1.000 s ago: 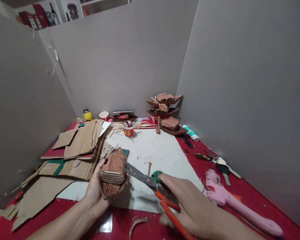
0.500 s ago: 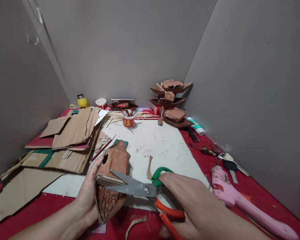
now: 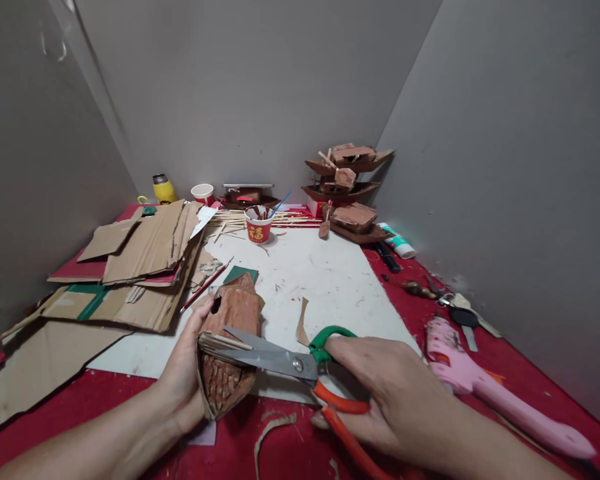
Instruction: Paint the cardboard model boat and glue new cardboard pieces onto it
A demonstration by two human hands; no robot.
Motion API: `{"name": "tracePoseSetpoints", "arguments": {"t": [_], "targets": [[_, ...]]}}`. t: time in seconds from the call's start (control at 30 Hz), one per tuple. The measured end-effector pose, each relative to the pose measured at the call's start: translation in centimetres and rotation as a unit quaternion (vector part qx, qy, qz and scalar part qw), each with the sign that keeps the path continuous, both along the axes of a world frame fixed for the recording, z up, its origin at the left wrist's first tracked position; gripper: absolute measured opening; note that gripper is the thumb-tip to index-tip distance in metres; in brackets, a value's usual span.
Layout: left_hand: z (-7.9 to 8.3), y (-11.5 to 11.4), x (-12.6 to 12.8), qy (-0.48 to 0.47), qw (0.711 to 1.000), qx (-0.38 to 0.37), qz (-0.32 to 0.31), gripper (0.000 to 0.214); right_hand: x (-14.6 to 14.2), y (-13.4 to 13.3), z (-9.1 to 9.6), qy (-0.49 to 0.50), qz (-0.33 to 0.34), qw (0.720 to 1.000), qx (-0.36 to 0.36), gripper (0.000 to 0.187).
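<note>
My left hand (image 3: 187,370) grips a brown cardboard model boat (image 3: 237,310) by its left side, tilted with one pointed end toward me. Its raised cabin has a dark hole on the left, and pale corrugated edges show at the cabin's near end. My right hand (image 3: 385,387) holds a pair of scissors (image 3: 280,360) with one green and one orange handle loop. The blades are parted and lie at the cabin's near edge, one above and one below the layered strip there. A curled cardboard strip (image 3: 267,440) lies on the red cloth below.
Stacked cardboard sheets (image 3: 145,247) fill the left side. Farther back stand a paint cup (image 3: 259,230), thin wooden sticks (image 3: 220,220) and a yellow bottle (image 3: 163,190). Finished model boats (image 3: 347,180) are stacked at back right. A pink glue gun (image 3: 480,387) and keys (image 3: 465,317) lie right.
The view has shifted slightly, so the background sits a little higher. The boat and the scissors stay together at the cabin edge, with the blades still parted.
</note>
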State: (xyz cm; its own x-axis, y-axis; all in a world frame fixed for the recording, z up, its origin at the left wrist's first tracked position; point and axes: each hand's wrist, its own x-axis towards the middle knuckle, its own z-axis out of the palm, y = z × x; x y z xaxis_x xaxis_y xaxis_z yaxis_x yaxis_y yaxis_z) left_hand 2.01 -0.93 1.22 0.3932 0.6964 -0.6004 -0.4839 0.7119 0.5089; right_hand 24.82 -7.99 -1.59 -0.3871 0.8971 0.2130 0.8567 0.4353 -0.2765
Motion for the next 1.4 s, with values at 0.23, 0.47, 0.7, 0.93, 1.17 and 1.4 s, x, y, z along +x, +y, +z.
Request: {"name": "tracePoseSetpoints", "arguments": {"t": [0.23,0.47,0.7,0.93,1.17,1.4], "targets": [[0.5,-0.2,0.0,0.001,1.000,-0.010,0.005,0.036,0.0,-0.2,-0.7,0.017,0.023,0.999,0.025,0.027],[0.5,-0.2,0.0,-0.022,1.000,-0.001,0.001,0.036,0.1,-0.2,-0.7,0.006,0.036,0.998,0.045,0.032],[0.3,-0.1,0.1,0.001,1.000,0.011,0.001,0.033,0.5,-0.1,-0.5,-0.008,0.056,0.995,0.088,0.031],[0.0,-0.2,-0.1,-0.018,1.000,0.002,0.007,0.035,0.8,-0.2,-0.6,-0.018,0.055,0.993,0.100,0.032],[0.0,0.0,-0.2,-0.017,1.000,0.004,-0.022,0.041,1.0,0.0,-0.4,-0.026,0.032,0.995,0.087,0.032],[0.4,-0.3,0.1,0.036,0.999,0.000,-0.032,0.040,0.6,0.1,0.3,-0.035,0.003,0.995,0.090,0.033]]}}
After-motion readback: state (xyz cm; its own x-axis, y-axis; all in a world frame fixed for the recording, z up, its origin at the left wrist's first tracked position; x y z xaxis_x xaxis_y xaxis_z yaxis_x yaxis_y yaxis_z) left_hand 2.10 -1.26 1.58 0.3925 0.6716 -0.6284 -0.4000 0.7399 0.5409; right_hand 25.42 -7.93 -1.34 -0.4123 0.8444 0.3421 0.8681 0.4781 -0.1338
